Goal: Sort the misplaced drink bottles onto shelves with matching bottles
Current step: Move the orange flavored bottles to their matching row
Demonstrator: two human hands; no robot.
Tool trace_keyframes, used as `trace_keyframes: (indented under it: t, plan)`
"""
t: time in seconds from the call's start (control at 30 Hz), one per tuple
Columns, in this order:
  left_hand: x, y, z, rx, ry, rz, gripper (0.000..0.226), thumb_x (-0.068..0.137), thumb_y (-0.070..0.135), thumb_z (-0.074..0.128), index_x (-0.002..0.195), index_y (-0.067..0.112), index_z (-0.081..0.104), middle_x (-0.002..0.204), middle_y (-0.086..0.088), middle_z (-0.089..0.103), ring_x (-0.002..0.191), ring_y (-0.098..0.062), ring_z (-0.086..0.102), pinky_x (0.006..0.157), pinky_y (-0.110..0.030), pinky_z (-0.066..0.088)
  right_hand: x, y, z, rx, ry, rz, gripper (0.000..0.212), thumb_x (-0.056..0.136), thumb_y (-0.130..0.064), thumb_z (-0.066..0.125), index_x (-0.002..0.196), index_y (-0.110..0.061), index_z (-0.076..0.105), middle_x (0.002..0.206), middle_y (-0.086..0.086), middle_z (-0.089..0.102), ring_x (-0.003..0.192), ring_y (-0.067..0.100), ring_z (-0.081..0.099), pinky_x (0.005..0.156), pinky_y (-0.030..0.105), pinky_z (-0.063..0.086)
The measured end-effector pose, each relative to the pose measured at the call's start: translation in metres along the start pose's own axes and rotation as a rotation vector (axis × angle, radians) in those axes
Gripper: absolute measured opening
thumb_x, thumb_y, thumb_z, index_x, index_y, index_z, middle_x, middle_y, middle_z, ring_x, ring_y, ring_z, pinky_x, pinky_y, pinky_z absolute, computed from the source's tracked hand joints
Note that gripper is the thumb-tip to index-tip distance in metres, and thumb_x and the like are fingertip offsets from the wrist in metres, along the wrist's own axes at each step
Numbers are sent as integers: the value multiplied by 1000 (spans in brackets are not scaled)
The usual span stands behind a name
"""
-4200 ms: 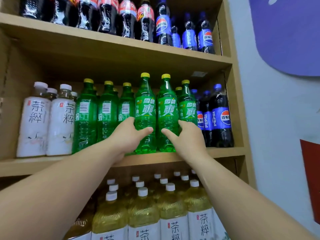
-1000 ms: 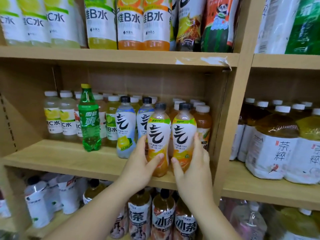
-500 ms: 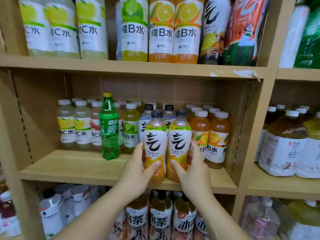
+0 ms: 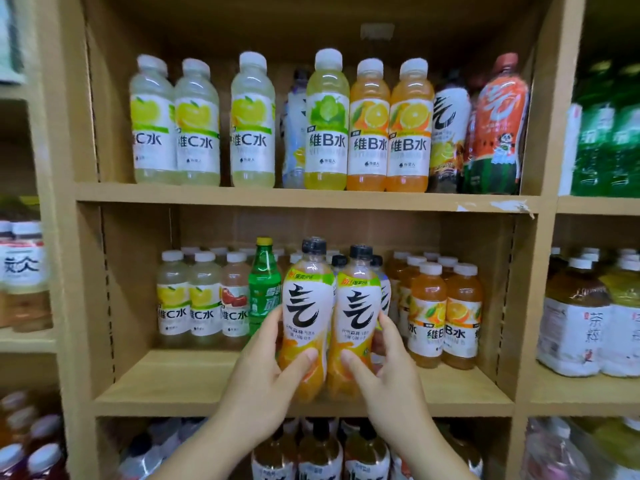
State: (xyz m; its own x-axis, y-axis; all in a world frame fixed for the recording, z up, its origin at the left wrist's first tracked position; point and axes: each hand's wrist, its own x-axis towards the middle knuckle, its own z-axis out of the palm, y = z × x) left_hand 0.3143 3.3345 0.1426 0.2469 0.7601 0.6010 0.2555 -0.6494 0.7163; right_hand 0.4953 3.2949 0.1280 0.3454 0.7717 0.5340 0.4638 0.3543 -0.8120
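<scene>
My left hand [image 4: 266, 379] grips an orange sparkling-water bottle [image 4: 304, 306] with a black cap and white label. My right hand [image 4: 384, 372] grips a matching orange bottle [image 4: 355, 313] beside it. Both bottles are upright and side by side, raised a little above the front of the middle shelf [image 4: 173, 382]. A green soda bottle [image 4: 264, 285] with a yellow cap stands alone among pale vitamin-water bottles [image 4: 204, 299], just left of my left hand. Two more black-capped bottles [image 4: 339, 263] stand behind the held pair.
Orange vitamin-water bottles [image 4: 445, 317] fill the middle shelf's right side. The upper shelf [image 4: 242, 197] carries larger vitamin-water bottles plus a white bottle [image 4: 448, 133] and a red watermelon bottle [image 4: 498, 126] at its right end. Tea bottles [image 4: 575, 320] stand in the right bay. Bare board lies at the shelf's front left.
The view has tilted up, so the upper shelf now shows in full. Both hands have lifted the two orange bottles higher off the shelf front. The green bottle has stayed in place.
</scene>
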Motion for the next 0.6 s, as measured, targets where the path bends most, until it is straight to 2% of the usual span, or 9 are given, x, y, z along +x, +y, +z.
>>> trace_keyframes:
  t: [0.07,0.13,0.2,0.3,0.33,0.4,0.5,0.6]
  plan:
    - [3,14,-19,-12,27,47,68,83,58,64,146,53,38,138,31,57,123,-1,60,103,-45,53,1,-24,2,6,15,-76,71,92,-24,76,147,-47,39,135,-35,56,126,-14,50,109,32,49]
    - [9,30,-40,-19,57,121,61,87,52,64,144,51,41,136,28,60,121,-3,61,100,-43,54,6,-53,3,7,31,-159,69,92,-23,76,142,-52,39,129,-39,57,123,-14,52,106,31,51]
    - [20,46,-62,-5,105,206,55,90,43,64,142,46,46,134,26,62,124,-2,59,101,-37,52,15,-84,5,30,38,-224,69,92,-24,75,145,-50,39,131,-34,59,124,-12,53,104,35,52]
    - [42,71,-96,-12,194,267,42,97,26,68,131,45,52,119,33,66,111,10,62,86,-9,49,36,-132,6,87,36,-319,67,93,-26,74,151,-39,42,133,-21,63,122,-3,59,100,40,55]
    - [51,78,-109,-1,223,272,40,97,23,68,130,42,54,114,33,67,107,13,62,82,-5,47,46,-147,7,87,41,-350,66,93,-28,74,151,-36,43,132,-19,65,120,-1,61,99,40,56]
    - [70,92,-135,38,273,292,38,98,27,66,131,39,53,114,32,66,106,13,61,86,-11,48,66,-177,8,92,44,-399,62,94,-31,73,149,-34,46,129,-15,67,117,3,63,97,41,57]
    - [100,108,-171,63,340,281,31,100,31,63,126,43,49,117,25,64,110,3,62,97,-35,52,94,-213,15,114,39,-421,57,94,-30,73,146,-29,49,127,-10,67,114,9,64,95,43,58]
    - [126,112,-199,85,377,194,27,100,32,63,123,38,50,120,14,66,107,-9,65,99,-44,54,120,-237,28,85,61,-441,53,94,-28,73,141,-26,51,128,-9,66,115,13,63,96,45,57]
